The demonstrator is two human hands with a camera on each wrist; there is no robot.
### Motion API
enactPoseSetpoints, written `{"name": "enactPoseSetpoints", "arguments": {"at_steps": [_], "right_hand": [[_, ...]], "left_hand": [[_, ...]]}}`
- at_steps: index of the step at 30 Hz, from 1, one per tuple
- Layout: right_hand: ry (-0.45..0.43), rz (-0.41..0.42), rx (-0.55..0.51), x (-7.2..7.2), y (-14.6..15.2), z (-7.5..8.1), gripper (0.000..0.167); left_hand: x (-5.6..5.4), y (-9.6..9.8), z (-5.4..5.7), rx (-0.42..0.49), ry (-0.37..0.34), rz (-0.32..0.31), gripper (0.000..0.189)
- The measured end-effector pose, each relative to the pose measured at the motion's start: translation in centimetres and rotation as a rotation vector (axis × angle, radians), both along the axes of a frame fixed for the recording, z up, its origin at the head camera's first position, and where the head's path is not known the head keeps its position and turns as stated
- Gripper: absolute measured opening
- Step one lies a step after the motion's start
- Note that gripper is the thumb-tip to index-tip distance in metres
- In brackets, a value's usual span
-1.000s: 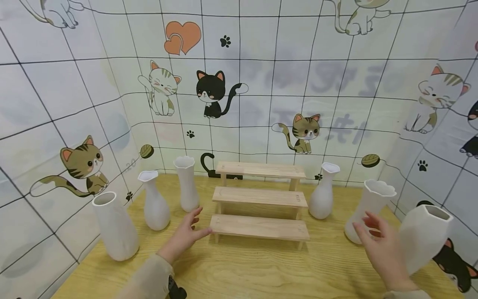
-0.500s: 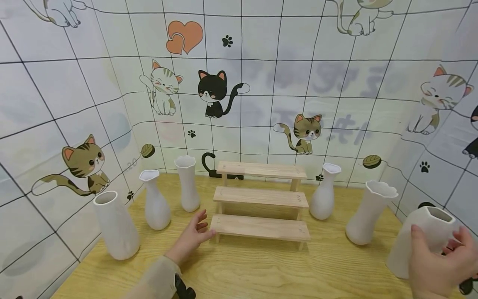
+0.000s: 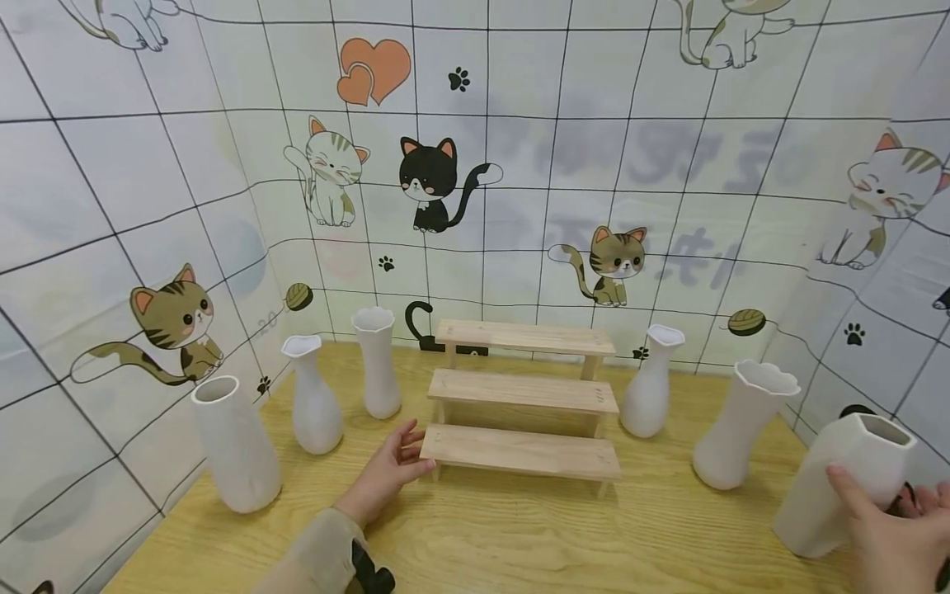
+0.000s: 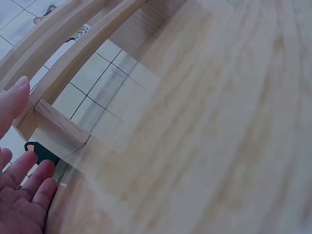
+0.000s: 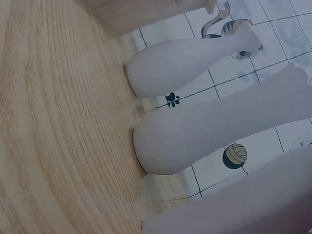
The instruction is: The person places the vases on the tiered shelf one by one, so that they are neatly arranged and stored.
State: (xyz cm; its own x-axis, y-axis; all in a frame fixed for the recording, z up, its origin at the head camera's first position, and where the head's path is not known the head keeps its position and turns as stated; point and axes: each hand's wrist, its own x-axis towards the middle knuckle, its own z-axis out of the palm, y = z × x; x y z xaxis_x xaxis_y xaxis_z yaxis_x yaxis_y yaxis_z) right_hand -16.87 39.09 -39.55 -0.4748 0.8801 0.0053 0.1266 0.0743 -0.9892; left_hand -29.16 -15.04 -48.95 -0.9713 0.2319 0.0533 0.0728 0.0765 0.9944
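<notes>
At the right edge of the head view, my right hand (image 3: 894, 536) holds a white angular vase (image 3: 824, 487); the thumb lies on its front face and the fingers reach round its right side, partly cut off by the frame. That vase (image 5: 243, 204) also fills the lower right corner of the right wrist view, where the hand is out of sight. My left hand (image 3: 382, 478) is beside the left end of a three-step wooden stand (image 3: 519, 450), thumb right at the lowest step's corner. In the left wrist view its fingers (image 4: 41, 170) are loosely bent with nothing between them.
Left of the stand are a smooth white vase (image 3: 237, 454), a narrow-necked vase (image 3: 315, 408) and a fluted vase (image 3: 378, 371). On its right are another narrow-necked vase (image 3: 646, 396) and a wavy-rimmed vase (image 3: 735, 429). Cat-patterned cloth walls (image 3: 512, 124) enclose the wooden table (image 3: 519, 536).
My right hand has moved right, from in front of the wavy-rimmed vase to the angular vase, and now holds it. The left hand has shifted slightly closer to the stand's lowest step.
</notes>
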Motion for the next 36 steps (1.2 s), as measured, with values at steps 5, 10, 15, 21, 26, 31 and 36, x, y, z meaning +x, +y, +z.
{"name": "enactPoseSetpoints", "arguments": {"at_steps": [5, 10, 15, 21, 26, 31, 36], "right_hand": [[-0.038, 0.105, 0.009, -0.3, 0.9, -0.2, 0.095], [-0.078, 0.164, 0.027, -0.6, 1.6, -0.6, 0.090], [-0.094, 0.220, 0.055, -0.7, 2.7, -1.1, 0.086], [-0.122, 0.252, 0.141, -0.8, 3.9, -1.4, 0.071], [-0.180, 0.244, 0.160, -1.0, 3.9, -1.5, 0.076], [-0.281, 0.251, 0.191, -0.7, 3.3, -1.3, 0.099], [-0.262, 0.307, 0.309, -0.3, 2.8, -0.4, 0.083]], "left_hand": [[-0.1, -0.1, -0.3, -0.029, -0.002, -0.015, 0.085], [-0.2, -0.1, -0.1, -0.063, -0.004, -0.043, 0.086], [-0.9, -0.3, 0.2, -0.088, -0.023, -0.094, 0.087], [-1.8, -0.9, 0.3, -0.135, -0.024, -0.125, 0.084], [-2.1, -1.1, 0.2, -0.137, -0.019, -0.130, 0.080], [-2.1, -1.0, 0.0, -0.115, -0.028, -0.138, 0.080], [-2.1, -1.1, -0.4, -0.096, -0.044, -0.135, 0.081]]}}
